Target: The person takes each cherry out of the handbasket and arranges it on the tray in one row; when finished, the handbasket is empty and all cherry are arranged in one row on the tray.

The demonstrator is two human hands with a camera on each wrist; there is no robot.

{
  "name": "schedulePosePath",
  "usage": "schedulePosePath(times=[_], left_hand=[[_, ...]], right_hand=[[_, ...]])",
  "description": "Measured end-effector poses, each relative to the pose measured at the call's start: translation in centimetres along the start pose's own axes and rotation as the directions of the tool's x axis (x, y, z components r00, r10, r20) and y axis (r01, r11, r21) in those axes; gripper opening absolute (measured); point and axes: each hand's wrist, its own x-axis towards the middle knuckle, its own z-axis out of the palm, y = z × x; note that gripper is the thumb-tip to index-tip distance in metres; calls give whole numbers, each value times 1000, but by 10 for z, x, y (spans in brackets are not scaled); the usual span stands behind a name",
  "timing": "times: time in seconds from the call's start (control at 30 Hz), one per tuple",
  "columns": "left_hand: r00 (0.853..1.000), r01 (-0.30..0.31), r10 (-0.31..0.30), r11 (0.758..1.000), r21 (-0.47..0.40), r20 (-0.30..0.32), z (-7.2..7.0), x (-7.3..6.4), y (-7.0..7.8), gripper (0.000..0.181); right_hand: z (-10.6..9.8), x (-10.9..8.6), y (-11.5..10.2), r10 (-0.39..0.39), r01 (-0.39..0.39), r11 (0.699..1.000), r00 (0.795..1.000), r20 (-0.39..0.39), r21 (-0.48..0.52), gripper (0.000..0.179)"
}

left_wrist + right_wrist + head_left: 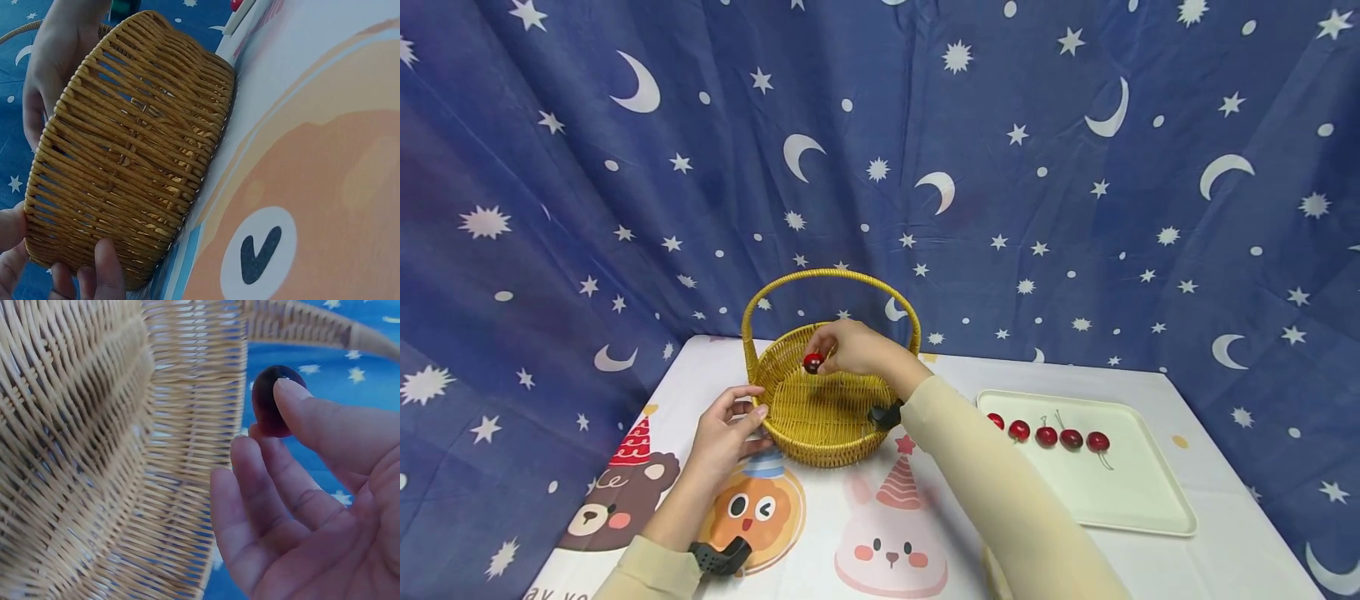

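Note:
A round yellow wicker basket (827, 454) with a tall arched handle stands on the table. My right hand (853, 346) pinches a dark red cherry (812, 363) between thumb and fingers, over the inside of the basket. Close up in the right wrist view, the cherry (267, 406) sits under the thumb tip, above the woven rim. My left hand (726, 429) holds the basket's left side, the thumb at the rim and the other fingers against the outer wall, as the left wrist view also shows. The woven floor of the basket shows bare around the right hand.
To the right lies a cream tray (1127, 500) with several cherries (1047, 436) in a row along its far left part, some with stems. A white cloth with cartoon animals (891, 550) covers the table. Behind hangs a blue curtain (970, 250) with moons and stars.

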Motion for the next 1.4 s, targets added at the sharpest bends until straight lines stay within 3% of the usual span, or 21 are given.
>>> schedulePosePath(times=[0.13, 0.3, 0.53, 0.73, 0.87, 1.13, 1.23, 1.4], left_hand=[[1000, 0, 0, 1000, -3, -5, 0, 1, 0, 37], [1000, -4, 4, 1000, 11, -4, 1, 0, 0, 41], [1000, 0, 0, 1000, 28, -19, 1, -3, 0, 41], [1000, -6, 6, 1000, 30, -10, 2, -5, 2, 42], [1000, -12, 12, 999, 36, 1, 2, -5, 3, 43], [1000, -7, 8, 1000, 16, -18, 2, -4, 0, 41], [1000, -9, 10, 1000, 15, -18, 2, -3, 0, 41], [1000, -10, 10, 1000, 12, -20, 3, -2, 0, 40]], right_hand=[[-9, -25, -5, -54, 54, 998, 998, -13, -22, 26], [-20, -73, 1, -135, 134, 990, 991, -24, -48, 30], [-27, -148, 38, -156, 156, 988, 987, -49, -7, 30], [-37, -212, 92, -65, 68, 998, 987, -148, 15, 31], [-46, -255, 131, -3, 11, 999, 972, -236, 33, 31], [-72, -326, 188, 191, -212, 977, 913, -361, -17, 29], [-82, -345, 211, 258, -298, 953, 889, -378, -51, 31], [-93, -366, 249, 317, -367, 928, 867, -384, -64, 33]])
